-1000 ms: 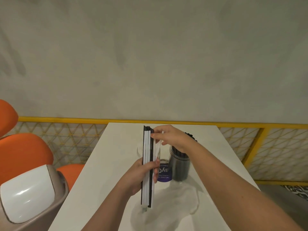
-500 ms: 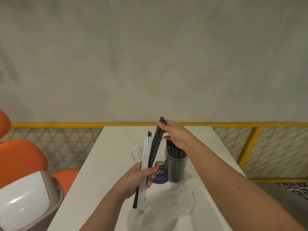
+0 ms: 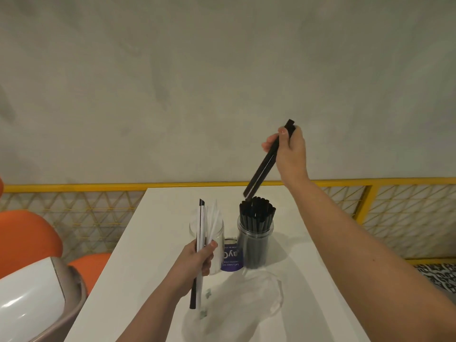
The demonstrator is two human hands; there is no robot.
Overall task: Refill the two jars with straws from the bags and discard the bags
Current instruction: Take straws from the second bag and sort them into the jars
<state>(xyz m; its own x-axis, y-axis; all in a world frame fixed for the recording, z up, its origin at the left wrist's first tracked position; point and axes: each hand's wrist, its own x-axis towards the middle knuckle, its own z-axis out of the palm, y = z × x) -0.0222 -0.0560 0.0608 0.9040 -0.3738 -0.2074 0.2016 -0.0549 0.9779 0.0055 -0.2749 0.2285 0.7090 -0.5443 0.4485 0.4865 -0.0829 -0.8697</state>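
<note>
Black straws (image 3: 267, 160), a pair by the look of it, hang in the upper right of the frame, pinched near their top end by the fingers (image 3: 271, 141) of the right hand (image 3: 290, 154). Their long axis slants down and to the left, with the lower tips just above the crowded mouth of the dark jar (image 3: 255, 240) at centre frame and a little toward its left edge. That jar stands on the white surface (image 3: 153, 243), packed with black straws, and the right hand is plainly the nearer one to it. Lower left of centre, the left hand (image 3: 195, 262) grips a mixed bundle (image 3: 200, 225) of white and black straws, held nearly upright in front of the clear jar (image 3: 219, 233), which carries a few white straws. A purple card (image 3: 232, 260) sits between the two jars. An emptied clear bag (image 3: 237, 307) lies crumpled on the surface at the bottom of the frame, and a lidded bin (image 3: 32, 299) waits at lower left. The drop appears to depend on tipping the pair closer to vertical so that the tips find a gap among the straws already standing.
</note>
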